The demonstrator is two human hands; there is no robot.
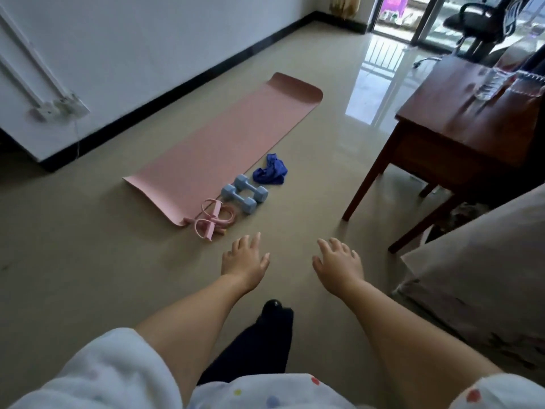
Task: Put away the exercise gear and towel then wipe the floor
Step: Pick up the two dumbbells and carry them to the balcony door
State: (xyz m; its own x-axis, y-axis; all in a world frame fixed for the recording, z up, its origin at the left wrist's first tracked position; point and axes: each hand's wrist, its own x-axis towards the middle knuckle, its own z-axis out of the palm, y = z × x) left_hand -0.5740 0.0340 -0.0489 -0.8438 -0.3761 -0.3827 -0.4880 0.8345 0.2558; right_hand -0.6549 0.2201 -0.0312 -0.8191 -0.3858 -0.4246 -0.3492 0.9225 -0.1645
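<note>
A pink exercise mat (224,140) lies unrolled on the tiled floor, running toward the far wall. Beside its near end sit two light-blue dumbbells (244,193), a pink pedal resistance band (208,218) tangled with a pink cord, and a crumpled blue towel (270,170). My left hand (244,259) and my right hand (337,261) are stretched out in front of me above the floor, fingers relaxed and spread, holding nothing. Both hover short of the gear.
A brown wooden table (460,113) with a plastic bottle (491,84) stands at the right. A covered sofa (483,267) fills the near right. An office chair (483,22) stands by the balcony door. My dark-socked foot (274,312) is below my hands.
</note>
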